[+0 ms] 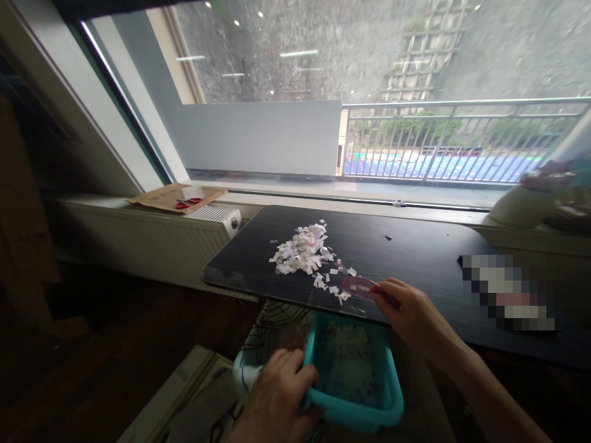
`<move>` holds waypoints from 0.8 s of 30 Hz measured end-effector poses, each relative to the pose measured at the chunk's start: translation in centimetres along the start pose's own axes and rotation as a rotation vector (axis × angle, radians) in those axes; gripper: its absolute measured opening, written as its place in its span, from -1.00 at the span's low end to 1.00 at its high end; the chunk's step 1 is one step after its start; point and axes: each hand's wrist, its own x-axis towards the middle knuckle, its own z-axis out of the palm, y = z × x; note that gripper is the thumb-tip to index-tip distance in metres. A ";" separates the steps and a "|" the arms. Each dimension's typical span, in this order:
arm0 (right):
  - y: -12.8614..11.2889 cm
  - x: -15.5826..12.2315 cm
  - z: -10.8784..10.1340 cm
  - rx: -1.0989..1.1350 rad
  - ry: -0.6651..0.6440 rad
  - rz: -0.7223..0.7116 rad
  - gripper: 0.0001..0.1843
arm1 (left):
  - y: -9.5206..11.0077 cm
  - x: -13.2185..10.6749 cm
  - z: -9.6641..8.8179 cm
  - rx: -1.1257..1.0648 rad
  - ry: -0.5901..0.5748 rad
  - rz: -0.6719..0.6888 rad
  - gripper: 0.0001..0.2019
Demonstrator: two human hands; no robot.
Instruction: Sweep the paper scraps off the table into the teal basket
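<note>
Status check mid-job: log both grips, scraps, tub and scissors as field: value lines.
Left grip: on the turquoise tub, at its left rim
Right grip: holding a pink see-through item beside stray scraps
Paper scraps: heaped on the black table
Tub contents: pale bits, dim
Scissors: red-handled, on brown paper

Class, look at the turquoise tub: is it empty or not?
Not empty: pale scraps show inside the turquoise tub, whose rim the left hand holds. How full, I cannot tell.

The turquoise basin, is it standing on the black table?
No, the left hand holds the basin below the near edge of the table.
</note>
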 end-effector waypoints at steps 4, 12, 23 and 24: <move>0.3 -1.0 -0.6 0.000 0.003 0.022 -0.78 | 0.1 0.2 0.1 -0.013 -0.014 0.011 -0.84; 0.2 -0.9 -0.5 0.011 0.027 0.061 -0.79 | 0.3 0.2 -0.3 0.003 -0.014 0.004 -0.84; 0.3 -0.2 0.0 0.015 0.002 0.021 -0.76 | 0.2 0.3 0.0 0.020 -0.001 0.027 -0.83; 0.3 0.1 0.1 0.014 0.016 0.010 -0.75 | 0.1 0.3 0.0 0.019 -0.001 0.025 -0.82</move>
